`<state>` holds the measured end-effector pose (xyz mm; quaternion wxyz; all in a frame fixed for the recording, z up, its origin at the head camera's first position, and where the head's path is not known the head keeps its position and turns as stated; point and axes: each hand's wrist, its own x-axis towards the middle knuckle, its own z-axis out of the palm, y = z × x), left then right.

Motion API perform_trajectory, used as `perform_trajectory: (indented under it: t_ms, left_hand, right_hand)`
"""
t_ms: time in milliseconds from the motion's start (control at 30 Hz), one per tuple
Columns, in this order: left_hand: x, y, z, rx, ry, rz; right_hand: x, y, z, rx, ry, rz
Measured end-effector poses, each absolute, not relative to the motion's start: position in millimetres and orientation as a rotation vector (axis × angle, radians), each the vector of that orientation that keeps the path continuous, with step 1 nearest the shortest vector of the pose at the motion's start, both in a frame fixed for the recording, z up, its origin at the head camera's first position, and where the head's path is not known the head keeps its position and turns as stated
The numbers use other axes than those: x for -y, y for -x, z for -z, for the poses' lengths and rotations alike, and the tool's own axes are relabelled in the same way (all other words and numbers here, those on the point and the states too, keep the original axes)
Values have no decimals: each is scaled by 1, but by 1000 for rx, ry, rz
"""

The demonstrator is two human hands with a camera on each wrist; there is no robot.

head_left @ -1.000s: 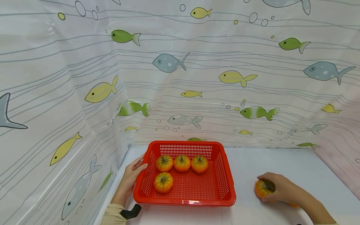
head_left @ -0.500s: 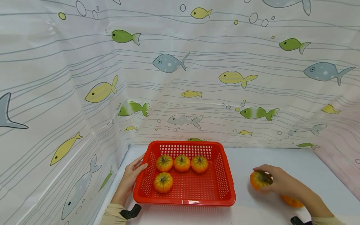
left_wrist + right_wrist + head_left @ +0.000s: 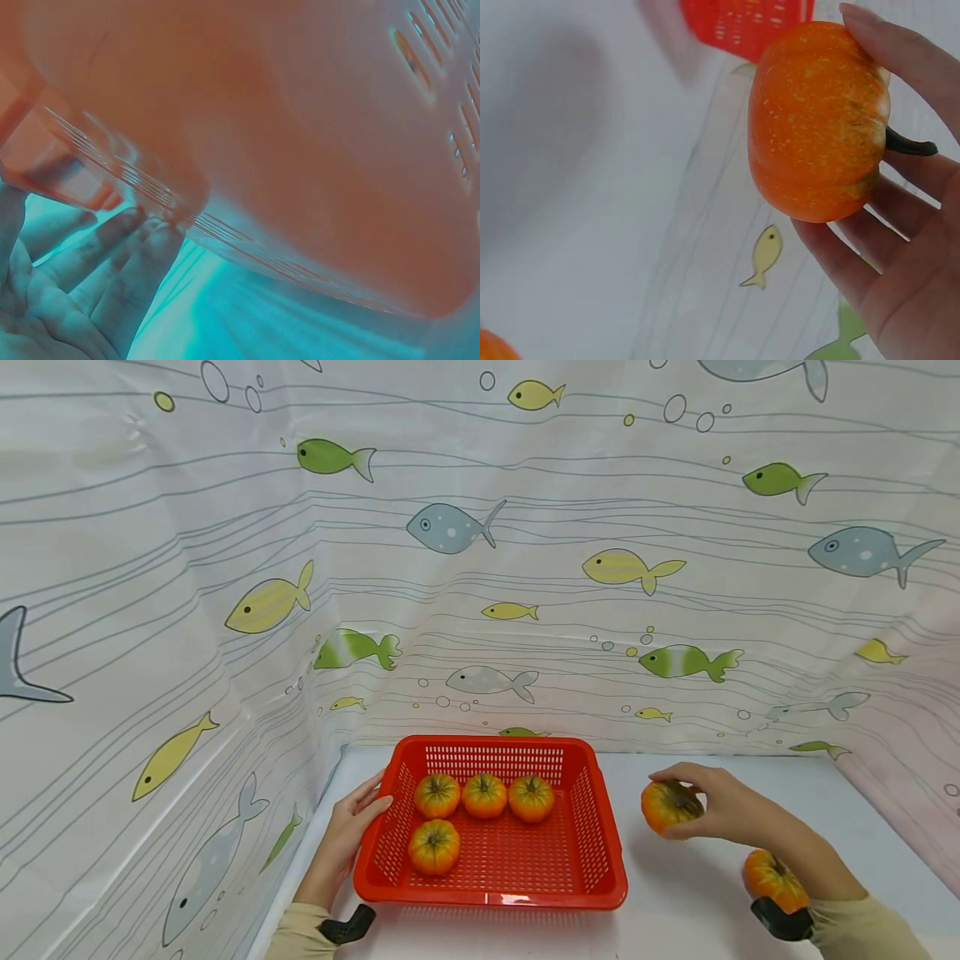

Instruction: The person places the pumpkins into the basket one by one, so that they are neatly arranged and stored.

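A red plastic basket (image 3: 487, 897) holds several small orange pumpkins: a row of three, with a pumpkin (image 3: 483, 796) in its middle, and one pumpkin (image 3: 434, 847) in front at the left. At the basket's left side my left hand (image 3: 347, 831) holds the rim, thumb over it and fingers against the outside, as the left wrist view also shows. My right hand (image 3: 712, 802) grips another pumpkin (image 3: 817, 124) between thumb and fingers, raised above the table right of the basket. Its dark green stem points toward the palm. One more pumpkin (image 3: 775, 881) lies below the right forearm, partly covered by it.
The white table (image 3: 675, 910) runs back to a hanging sheet (image 3: 525, 568) printed with fish, which also encloses the left and right sides. Dark straps with cameras sit on both wrists.
My right hand has lifted its pumpkin off the table and carried it left and away from me, uncovering the other pumpkin. The left hand and basket have stayed put.
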<state>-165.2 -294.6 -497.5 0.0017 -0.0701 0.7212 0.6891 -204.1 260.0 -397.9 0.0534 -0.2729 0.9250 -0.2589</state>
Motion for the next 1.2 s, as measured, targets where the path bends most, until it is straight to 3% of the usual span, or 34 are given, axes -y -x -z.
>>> perform_trajectory:
  t_ms: [533, 1200]
  left_hand:
    - [294, 163, 495, -2228, 228, -2196]
    - [293, 164, 495, -2257, 239, -2160]
  right_hand:
    - [-198, 215, 369, -2713, 1059, 770]
    - [-110, 224, 377, -2577, 1291, 538]
